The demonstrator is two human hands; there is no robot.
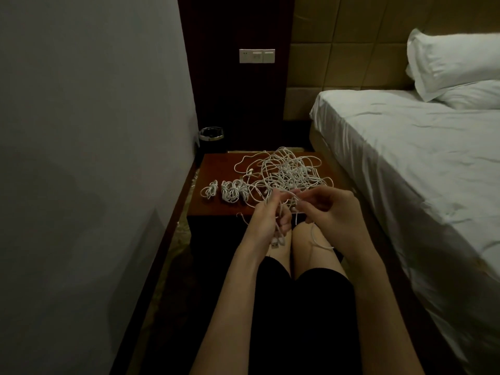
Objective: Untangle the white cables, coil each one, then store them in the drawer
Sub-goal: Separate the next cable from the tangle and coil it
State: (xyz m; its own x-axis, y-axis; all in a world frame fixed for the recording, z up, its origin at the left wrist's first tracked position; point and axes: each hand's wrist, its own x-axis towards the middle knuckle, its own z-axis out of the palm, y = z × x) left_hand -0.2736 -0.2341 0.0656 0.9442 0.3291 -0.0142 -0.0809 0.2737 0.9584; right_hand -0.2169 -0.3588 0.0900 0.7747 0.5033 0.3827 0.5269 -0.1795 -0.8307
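Observation:
A big tangle of white cables (284, 171) lies on the right half of a dark red-brown nightstand (216, 163). Coiled white cables (226, 191) sit in a short row on its left front part. My left hand (266, 216) grips a white cable at the stand's front edge, and its USB plug (275, 244) hangs below the hand. My right hand (326, 205) pinches a strand of the same bundle just right of the left hand. A loose loop of cable (318, 240) droops over my knee. No drawer front can be made out below the dark top.
A white bed (405, 147) with pillows (454, 66) runs along the right. A grey wall (81, 158) closes the left side. A small round bin (211, 134) stands behind the nightstand, under a wall switch plate (257, 56). My knees are close to the stand's front.

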